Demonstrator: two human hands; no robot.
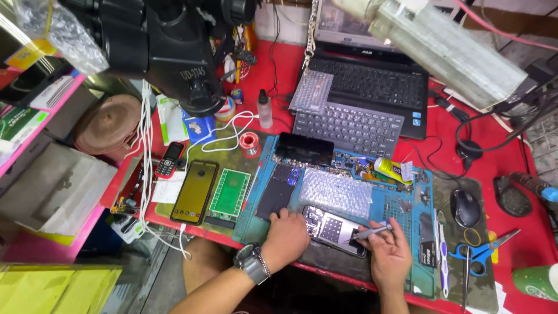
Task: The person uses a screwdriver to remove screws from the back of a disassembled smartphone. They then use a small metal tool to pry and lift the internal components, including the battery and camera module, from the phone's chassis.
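Bare forearms, grey wristwatch [250, 263] and beaded bracelet [264, 263] on left wrist

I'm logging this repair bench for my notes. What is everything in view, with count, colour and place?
opened phone: 1, silver-grey, on the blue mat under both hands
tweezers: 1, metal, in the right hand, tip over the opened phone
blue mat: 1, blue, centre of the red table
bubble wrap: 1 sheet, clear, on the mat behind the opened phone
dark phone: 1, black, at the mat's far edge
yellow-screen phone: 1, left of the mat
green board: 1, beside the yellow-screen phone
laptop: 1, black, far side
loose keyboard: 1, grey, before the laptop
mouse: 1, black, right
scissors: 1, blue-handled, right
microscope: 1, black, top left
left hand: resting on the opened phone, watch on wrist
right hand: gripping the tweezers
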